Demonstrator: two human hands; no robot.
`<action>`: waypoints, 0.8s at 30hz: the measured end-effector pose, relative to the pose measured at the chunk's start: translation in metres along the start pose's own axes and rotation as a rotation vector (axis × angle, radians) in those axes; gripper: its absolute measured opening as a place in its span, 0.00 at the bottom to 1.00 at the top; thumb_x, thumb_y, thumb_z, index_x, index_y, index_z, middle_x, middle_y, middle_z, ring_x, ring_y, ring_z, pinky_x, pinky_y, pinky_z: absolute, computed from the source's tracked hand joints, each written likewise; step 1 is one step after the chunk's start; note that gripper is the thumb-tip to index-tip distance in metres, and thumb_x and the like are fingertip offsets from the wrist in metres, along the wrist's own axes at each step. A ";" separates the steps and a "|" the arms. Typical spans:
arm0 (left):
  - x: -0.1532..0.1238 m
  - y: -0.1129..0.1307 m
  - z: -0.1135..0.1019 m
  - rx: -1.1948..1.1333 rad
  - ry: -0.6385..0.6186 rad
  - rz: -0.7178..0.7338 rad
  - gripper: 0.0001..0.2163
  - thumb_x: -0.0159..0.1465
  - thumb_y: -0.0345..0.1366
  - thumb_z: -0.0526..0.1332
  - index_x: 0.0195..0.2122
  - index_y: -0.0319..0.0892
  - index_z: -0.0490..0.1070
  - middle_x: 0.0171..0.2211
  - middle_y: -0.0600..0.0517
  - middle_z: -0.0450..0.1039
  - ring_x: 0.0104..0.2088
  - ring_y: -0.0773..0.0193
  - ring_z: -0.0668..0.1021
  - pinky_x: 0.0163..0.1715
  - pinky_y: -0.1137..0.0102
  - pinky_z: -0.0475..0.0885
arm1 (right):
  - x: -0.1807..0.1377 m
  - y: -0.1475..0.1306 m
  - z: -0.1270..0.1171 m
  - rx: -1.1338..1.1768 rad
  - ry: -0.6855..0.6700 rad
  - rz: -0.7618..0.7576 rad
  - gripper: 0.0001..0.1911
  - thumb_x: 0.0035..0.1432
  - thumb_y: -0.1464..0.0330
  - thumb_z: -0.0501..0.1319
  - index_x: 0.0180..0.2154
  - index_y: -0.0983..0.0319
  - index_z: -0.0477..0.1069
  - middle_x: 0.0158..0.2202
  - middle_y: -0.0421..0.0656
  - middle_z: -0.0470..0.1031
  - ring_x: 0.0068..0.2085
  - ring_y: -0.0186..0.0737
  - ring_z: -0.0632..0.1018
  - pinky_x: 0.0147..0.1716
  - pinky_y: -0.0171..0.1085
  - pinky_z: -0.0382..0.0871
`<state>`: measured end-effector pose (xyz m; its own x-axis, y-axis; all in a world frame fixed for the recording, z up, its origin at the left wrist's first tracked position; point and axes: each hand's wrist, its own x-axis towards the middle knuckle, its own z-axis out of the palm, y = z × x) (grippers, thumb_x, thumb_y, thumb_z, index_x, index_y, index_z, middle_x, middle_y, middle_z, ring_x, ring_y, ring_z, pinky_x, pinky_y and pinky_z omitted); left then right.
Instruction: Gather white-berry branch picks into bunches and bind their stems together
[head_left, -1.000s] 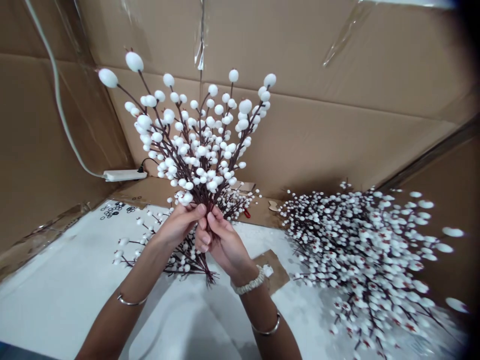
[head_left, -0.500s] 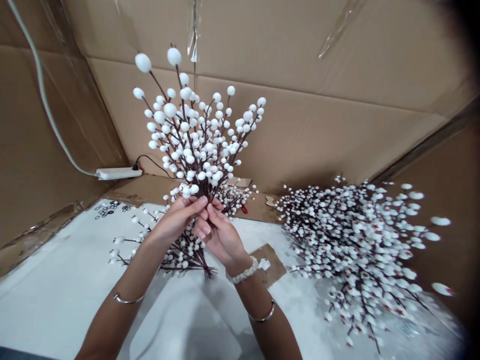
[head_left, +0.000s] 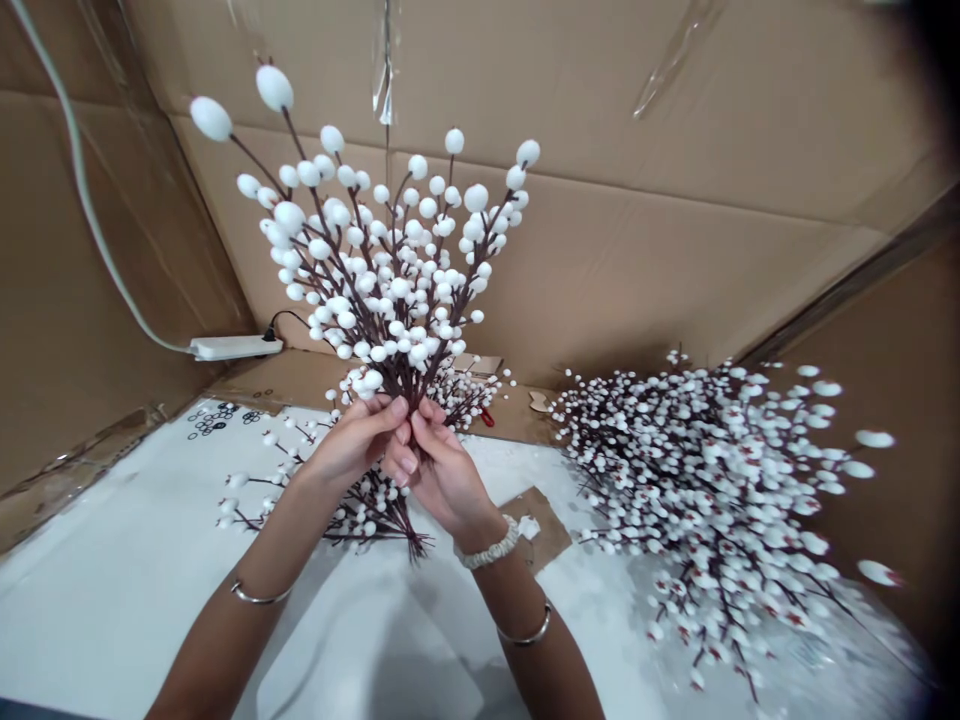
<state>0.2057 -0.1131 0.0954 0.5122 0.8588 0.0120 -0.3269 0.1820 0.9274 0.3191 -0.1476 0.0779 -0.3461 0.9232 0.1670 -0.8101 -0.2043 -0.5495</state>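
Observation:
A bunch of white berry stems [head_left: 405, 290] stands upright between my hands, its berries fanning out above them. My left hand [head_left: 367, 428] pinches the brown stems near their base from the left. On the right side, the fingers of my right hand [head_left: 435, 455] close round the same stems, touching my left fingertips. The stem ends are mostly hidden by my fingers. Behind and below my hands, another bunch of berry stems [head_left: 375, 510] lies on the white table [head_left: 112, 560], its cut ends pointing toward me.
A large heap of white berry stems [head_left: 697, 470] lies at the right. Small black rings [head_left: 214, 420] are scattered at the back left, near a white power strip [head_left: 236, 346]. A cardboard piece [head_left: 547, 540] lies right of my wrist. Cardboard walls [head_left: 637, 250] enclose the table.
The held bunch has tipped toward me, and its berries now spread wider and reach higher to the left. Both hands keep their grip in nearly the same place.

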 end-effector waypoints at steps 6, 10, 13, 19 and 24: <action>-0.002 0.003 0.000 0.016 -0.006 -0.008 0.25 0.46 0.54 0.74 0.17 0.37 0.68 0.13 0.50 0.71 0.12 0.66 0.72 0.14 0.75 0.71 | -0.002 0.000 0.001 0.023 -0.007 0.015 0.13 0.61 0.69 0.63 0.31 0.59 0.57 0.25 0.34 0.65 0.21 0.27 0.64 0.22 0.28 0.61; -0.003 0.006 0.004 0.082 0.048 0.044 0.21 0.48 0.51 0.74 0.23 0.36 0.73 0.17 0.51 0.74 0.15 0.69 0.74 0.21 0.75 0.74 | -0.001 0.001 0.001 0.013 0.008 0.046 0.11 0.63 0.67 0.60 0.29 0.62 0.61 0.21 0.34 0.60 0.20 0.27 0.60 0.22 0.27 0.58; -0.005 0.008 0.004 0.159 0.089 0.049 0.20 0.51 0.50 0.73 0.24 0.35 0.74 0.24 0.47 0.79 0.21 0.66 0.78 0.25 0.74 0.75 | 0.001 0.002 -0.001 0.018 0.020 0.031 0.13 0.64 0.67 0.60 0.27 0.63 0.64 0.19 0.34 0.57 0.20 0.26 0.57 0.21 0.26 0.56; -0.008 0.007 -0.001 0.270 0.106 0.065 0.16 0.57 0.47 0.70 0.36 0.37 0.78 0.39 0.44 0.82 0.38 0.60 0.82 0.36 0.73 0.76 | 0.001 0.002 -0.003 0.062 0.085 0.009 0.13 0.65 0.68 0.58 0.27 0.62 0.64 0.17 0.33 0.53 0.19 0.28 0.55 0.21 0.26 0.56; -0.007 0.006 -0.003 0.228 0.060 0.044 0.16 0.59 0.46 0.69 0.40 0.38 0.79 0.41 0.45 0.81 0.38 0.61 0.81 0.38 0.73 0.76 | 0.001 -0.001 -0.003 0.076 0.110 0.057 0.16 0.69 0.68 0.53 0.27 0.62 0.63 0.17 0.33 0.52 0.19 0.29 0.55 0.22 0.27 0.57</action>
<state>0.1975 -0.1168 0.0996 0.4510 0.8917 0.0387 -0.1568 0.0365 0.9869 0.3207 -0.1459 0.0763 -0.3419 0.9387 0.0445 -0.8256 -0.2774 -0.4914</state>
